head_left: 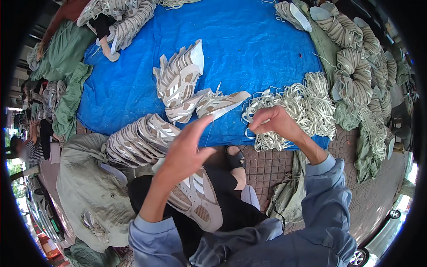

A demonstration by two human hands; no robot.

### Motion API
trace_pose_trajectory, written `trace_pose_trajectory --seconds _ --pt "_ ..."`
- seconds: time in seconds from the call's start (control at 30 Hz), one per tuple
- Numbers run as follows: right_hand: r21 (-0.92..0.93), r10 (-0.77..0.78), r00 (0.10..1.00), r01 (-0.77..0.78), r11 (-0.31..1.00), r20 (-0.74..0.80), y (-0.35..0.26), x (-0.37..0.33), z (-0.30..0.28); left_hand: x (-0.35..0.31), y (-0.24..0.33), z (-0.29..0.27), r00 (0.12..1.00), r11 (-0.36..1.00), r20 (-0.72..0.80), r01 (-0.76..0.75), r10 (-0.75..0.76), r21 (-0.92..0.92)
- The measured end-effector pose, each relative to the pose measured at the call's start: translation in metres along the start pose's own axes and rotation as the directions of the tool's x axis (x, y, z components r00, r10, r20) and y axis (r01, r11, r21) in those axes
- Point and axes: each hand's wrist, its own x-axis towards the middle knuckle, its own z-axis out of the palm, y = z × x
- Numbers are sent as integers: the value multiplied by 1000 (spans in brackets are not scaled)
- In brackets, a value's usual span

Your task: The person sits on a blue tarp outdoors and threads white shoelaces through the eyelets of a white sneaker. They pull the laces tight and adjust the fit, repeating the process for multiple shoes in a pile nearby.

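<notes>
A beige and white shoe upper with mesh panels lies across my lap. Over its upper end is my left hand, index finger and thumb spread apart, with nothing visible gripped between them. My right hand hovers at the left side of a heap of cream shoelaces. Its fingers curl in to the thumb in a pinch; whatever is between the tips is too small to make out. Beyond my left hand, another shoe upper rests on the blue tarp, touching a stack of nested uppers.
A curved row of uppers sits left of my lap on a grey-green sack. Bundled uppers are piled at the right. Another person's foot rests at the tarp's far left. My sandalled foot is at its near edge.
</notes>
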Motion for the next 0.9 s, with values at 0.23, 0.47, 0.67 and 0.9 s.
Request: trace_pose_trajectory --seconds 0.23,0.47,0.67,0.9 --pt "108 -75 974 53 993 214 -150 -57 18 -22 90 4 953 749 303 198 4 -632" --pt "-309 -181 906 310 899 382 -115 -55 38 -156 73 -104 892 594 226 432 -391 -679" --pt "-678 140 979 -2 735 150 0 -67 -66 -327 -19 -241 577 832 -608 462 -545 -307" --pt "-791 -217 898 -197 579 -382 30 -138 -280 -457 -62 -323 94 492 -874 853 -477 -177"
